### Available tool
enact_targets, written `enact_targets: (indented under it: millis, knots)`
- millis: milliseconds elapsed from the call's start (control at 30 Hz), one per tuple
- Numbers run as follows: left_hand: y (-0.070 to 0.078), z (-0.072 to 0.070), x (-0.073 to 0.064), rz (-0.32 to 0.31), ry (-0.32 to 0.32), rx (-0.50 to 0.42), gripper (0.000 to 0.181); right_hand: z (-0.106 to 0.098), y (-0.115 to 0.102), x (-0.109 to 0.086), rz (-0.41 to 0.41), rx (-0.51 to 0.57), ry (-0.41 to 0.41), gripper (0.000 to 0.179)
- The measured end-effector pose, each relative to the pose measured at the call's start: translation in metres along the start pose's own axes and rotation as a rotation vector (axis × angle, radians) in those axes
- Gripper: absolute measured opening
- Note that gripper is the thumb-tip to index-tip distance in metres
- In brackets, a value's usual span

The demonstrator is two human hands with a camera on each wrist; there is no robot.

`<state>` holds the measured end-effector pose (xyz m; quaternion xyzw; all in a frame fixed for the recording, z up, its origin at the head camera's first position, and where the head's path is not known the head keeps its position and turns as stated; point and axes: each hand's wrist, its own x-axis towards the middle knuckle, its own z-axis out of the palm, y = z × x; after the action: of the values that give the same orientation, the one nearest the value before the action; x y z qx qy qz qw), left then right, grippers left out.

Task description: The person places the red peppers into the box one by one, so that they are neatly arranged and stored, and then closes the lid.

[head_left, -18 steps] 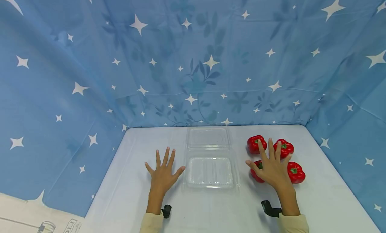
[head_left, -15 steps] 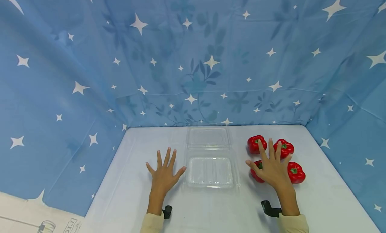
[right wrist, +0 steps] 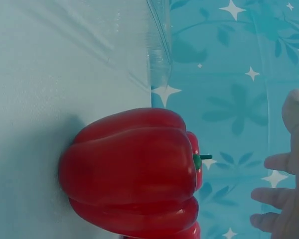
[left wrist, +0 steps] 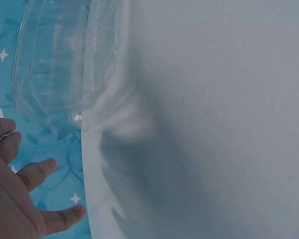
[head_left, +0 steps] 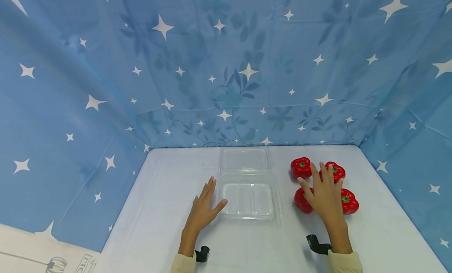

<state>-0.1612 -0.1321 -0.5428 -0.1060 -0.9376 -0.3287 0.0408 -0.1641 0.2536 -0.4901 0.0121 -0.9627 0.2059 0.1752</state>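
Observation:
A clear plastic clamshell box [head_left: 247,200] lies with its lid folded back at the middle of the white table. My left hand [head_left: 203,213] hovers just left of the box, fingers extended and thumb spread toward its edge, holding nothing. Over the group of red bell peppers is my right hand [head_left: 325,198], its fingers spread and apart from any grip. The near left bell pepper [head_left: 303,200] is partly hidden by that hand. In the right wrist view a bell pepper [right wrist: 132,172] with a green stem stands near the hand's fingers, with a gap between them.
Other red bell peppers stand at the far left [head_left: 300,168], far right [head_left: 337,171] and near right [head_left: 349,201] of the group. A blue star-patterned curtain [head_left: 226,69] encloses the table's back and sides. Black wrist mounts [head_left: 202,254] sit at both wrists.
My left hand has moved right toward the box and its fingers have drawn closer together. My right hand has shifted slightly right above the peppers.

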Motion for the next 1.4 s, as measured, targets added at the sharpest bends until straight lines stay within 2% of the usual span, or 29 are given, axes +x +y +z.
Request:
enact_targets:
  millis: [100,300,467,567,667,833,1000,1133,1400]
  knots:
    - [0.001,0.005,-0.002,0.007,-0.006,-0.042,0.088,-0.001,0.001,0.001,0.012,0.009,0.037,0.082]
    - [-0.001,0.014,-0.005,0.038,-0.020,-0.049,0.092,-0.004,0.006,0.001,0.058,0.023,0.149,0.076]
    - [0.002,0.015,-0.008,0.021,-0.026,-0.077,0.094,-0.011,0.014,0.001,0.136,0.055,0.259,0.066]
    - [0.003,0.016,-0.009,0.003,-0.044,-0.093,0.096,-0.016,0.021,-0.001,0.205,0.072,0.279,0.058]
    - [0.003,0.019,-0.010,-0.005,-0.061,-0.097,0.098,-0.023,0.031,-0.005,0.296,0.075,0.237,0.056]
    - [0.001,0.021,-0.013,0.005,-0.075,-0.110,0.103,-0.028,0.051,-0.013,0.440,0.088,0.117,0.062]
    - [-0.001,0.023,-0.014,0.016,-0.070,-0.115,0.106,-0.030,0.069,-0.023,0.508,0.141,0.016,0.068]
    - [-0.003,0.024,-0.013,0.027,-0.061,-0.115,0.107,-0.028,0.079,-0.027,0.531,0.175,-0.066,0.074]
    - [-0.005,0.026,-0.014,0.028,-0.061,-0.110,0.108,-0.018,0.091,-0.035,0.464,0.209,-0.217,0.083]
